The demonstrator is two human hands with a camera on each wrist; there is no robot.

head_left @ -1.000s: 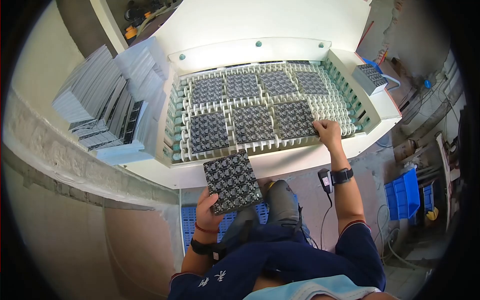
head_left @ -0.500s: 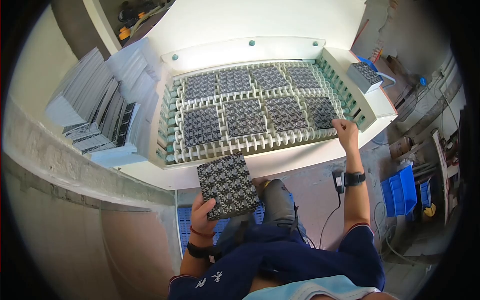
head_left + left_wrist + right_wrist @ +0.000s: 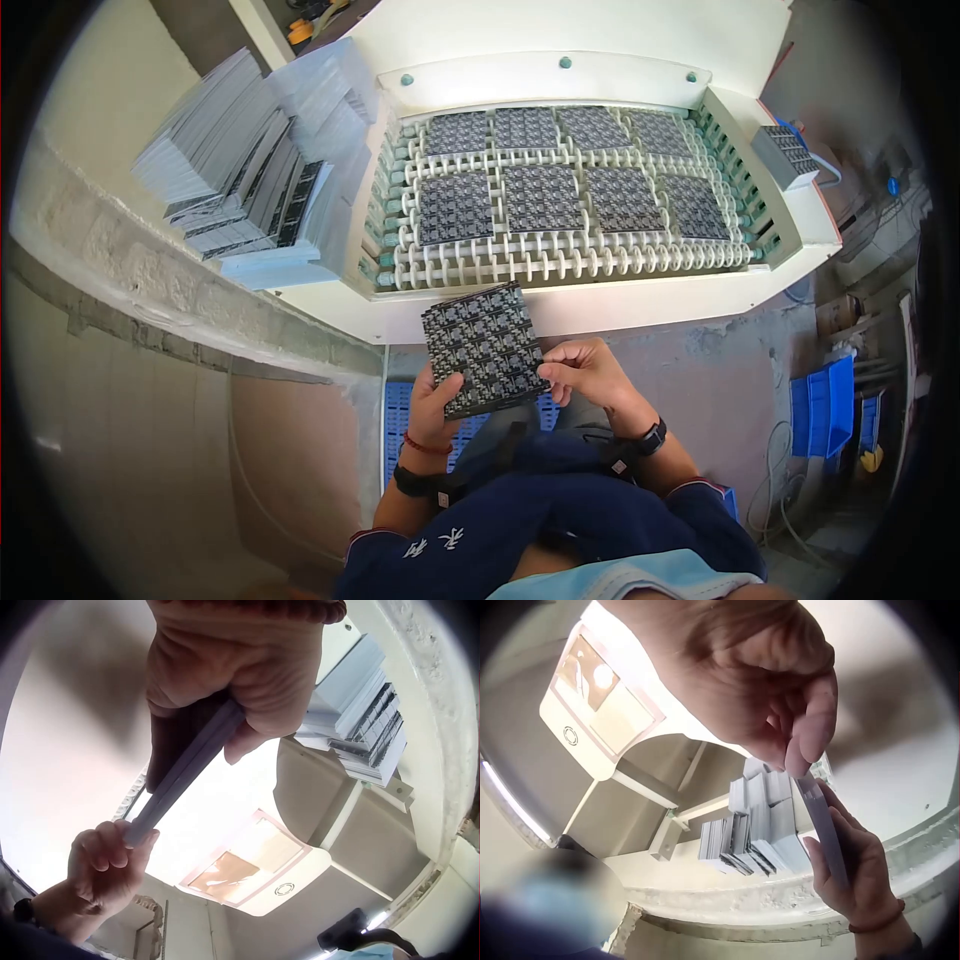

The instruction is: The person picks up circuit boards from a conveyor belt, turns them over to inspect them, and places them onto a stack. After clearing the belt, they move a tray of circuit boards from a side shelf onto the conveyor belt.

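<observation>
A stack of dark patterned boards is gripped by the left hand, its thumb over the top face. At the stack's right edge, the right hand pinches at the boards with thumb and fingers. The left wrist view shows the stack edge-on between the left hand's thumb and fingers, with the right hand at its far end. In the right wrist view the right hand's fingertips touch the stack's end. Two rows of similar boards lie on the machine's rollers.
Tall stacks of boards stand on the left beside the machine. A smaller block of boards sits on the machine's right side. The machine's front edge runs just beyond the hands. Blue crates are at the right.
The right hand has let go of a board at the right end of the front row and come back to the held stack. That row has gained a fourth board. The head view has shifted.
</observation>
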